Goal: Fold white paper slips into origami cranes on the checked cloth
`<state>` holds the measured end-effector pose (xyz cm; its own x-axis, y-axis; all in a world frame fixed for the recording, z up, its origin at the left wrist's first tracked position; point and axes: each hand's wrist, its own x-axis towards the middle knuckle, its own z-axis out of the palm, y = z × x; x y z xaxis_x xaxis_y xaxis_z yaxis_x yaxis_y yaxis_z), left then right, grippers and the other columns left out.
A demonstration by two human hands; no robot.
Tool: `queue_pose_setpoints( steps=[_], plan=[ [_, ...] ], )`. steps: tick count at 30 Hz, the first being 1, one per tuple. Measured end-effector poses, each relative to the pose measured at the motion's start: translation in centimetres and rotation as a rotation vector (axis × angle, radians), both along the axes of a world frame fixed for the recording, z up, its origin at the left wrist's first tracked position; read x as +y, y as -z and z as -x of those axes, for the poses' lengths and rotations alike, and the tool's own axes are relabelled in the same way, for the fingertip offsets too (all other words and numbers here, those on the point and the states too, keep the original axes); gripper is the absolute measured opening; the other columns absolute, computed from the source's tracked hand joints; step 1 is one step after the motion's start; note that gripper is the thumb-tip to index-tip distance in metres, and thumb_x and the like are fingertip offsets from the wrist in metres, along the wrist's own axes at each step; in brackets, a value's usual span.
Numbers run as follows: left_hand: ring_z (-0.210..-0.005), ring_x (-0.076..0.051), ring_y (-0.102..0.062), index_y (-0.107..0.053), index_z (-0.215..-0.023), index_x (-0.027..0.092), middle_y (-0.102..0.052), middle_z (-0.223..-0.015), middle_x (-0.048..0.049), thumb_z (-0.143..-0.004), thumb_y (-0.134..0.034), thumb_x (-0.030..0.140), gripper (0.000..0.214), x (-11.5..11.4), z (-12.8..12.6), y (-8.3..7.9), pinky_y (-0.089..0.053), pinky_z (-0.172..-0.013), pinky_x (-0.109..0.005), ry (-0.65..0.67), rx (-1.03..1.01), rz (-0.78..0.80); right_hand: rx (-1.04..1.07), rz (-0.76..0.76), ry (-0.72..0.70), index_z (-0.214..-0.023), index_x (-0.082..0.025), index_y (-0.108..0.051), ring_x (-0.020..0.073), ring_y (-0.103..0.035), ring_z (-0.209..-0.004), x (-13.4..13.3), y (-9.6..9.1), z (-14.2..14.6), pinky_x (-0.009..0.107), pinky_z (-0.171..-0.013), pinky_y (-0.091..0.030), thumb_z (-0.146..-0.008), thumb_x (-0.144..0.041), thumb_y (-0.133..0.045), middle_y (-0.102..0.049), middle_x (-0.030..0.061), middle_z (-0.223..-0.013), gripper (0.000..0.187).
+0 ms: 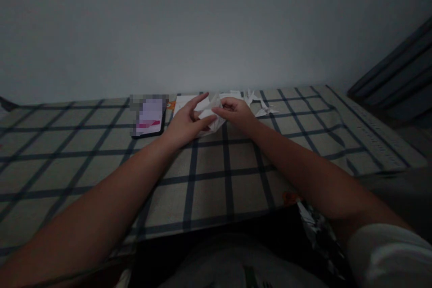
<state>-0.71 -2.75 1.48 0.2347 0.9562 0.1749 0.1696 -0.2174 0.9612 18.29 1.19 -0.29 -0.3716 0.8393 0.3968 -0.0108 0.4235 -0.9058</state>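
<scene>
Both of my arms reach forward over a checked cloth. My left hand and my right hand meet on a piece of white folded paper lying on the cloth. The left thumb and forefinger pinch one side of it, with the forefinger stretched out. The right hand's fingers are curled around the paper's other edge. Part of the paper is hidden under the hands.
A phone with a lit screen lies just left of my left hand. More white sheets sit behind the hands. Small folded paper figures stand to the right, near the wall. A dark slatted frame rises at far right.
</scene>
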Motion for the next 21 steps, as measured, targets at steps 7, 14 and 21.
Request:
queue_pose_setpoints(
  steps=[7,14,21],
  plan=[
    [-0.064,-0.014,-0.066,-0.075,-0.09,0.015,-0.075,-0.077,-0.0034,-0.069,-0.085,0.045,0.038,0.92,0.41,0.34,-0.058,-0.061,-0.026,-0.171,-0.032,-0.089,0.048,0.053,-0.034,-0.088,-0.018,-0.066,0.0153,-0.063,-0.083,-0.17,-0.26,0.23,0.029,-0.077,-0.051,-0.074,-0.054,-0.08,-0.069,0.0017,-0.088,0.041],
    [-0.062,-0.013,-0.066,-0.075,-0.098,0.015,-0.072,-0.069,-0.0005,-0.069,-0.086,0.042,0.041,0.52,0.19,-0.05,-0.058,-0.063,-0.025,-0.154,-0.037,-0.073,0.011,0.061,-0.078,-0.09,-0.018,-0.065,0.0149,-0.061,-0.082,0.23,0.17,0.1,0.028,-0.073,-0.05,-0.076,-0.052,-0.078,-0.067,0.0014,-0.087,0.039],
    [-0.059,-0.012,-0.067,-0.067,-0.122,0.016,-0.07,-0.065,0.0031,-0.072,-0.083,0.031,0.055,0.66,0.2,-0.03,-0.06,-0.067,-0.027,-0.086,-0.057,-0.006,0.026,0.012,-0.004,-0.087,-0.018,-0.064,0.0138,-0.06,-0.075,0.21,0.39,0.04,0.028,-0.07,-0.047,-0.08,-0.047,-0.076,-0.066,0.0002,-0.081,0.032]
  ],
)
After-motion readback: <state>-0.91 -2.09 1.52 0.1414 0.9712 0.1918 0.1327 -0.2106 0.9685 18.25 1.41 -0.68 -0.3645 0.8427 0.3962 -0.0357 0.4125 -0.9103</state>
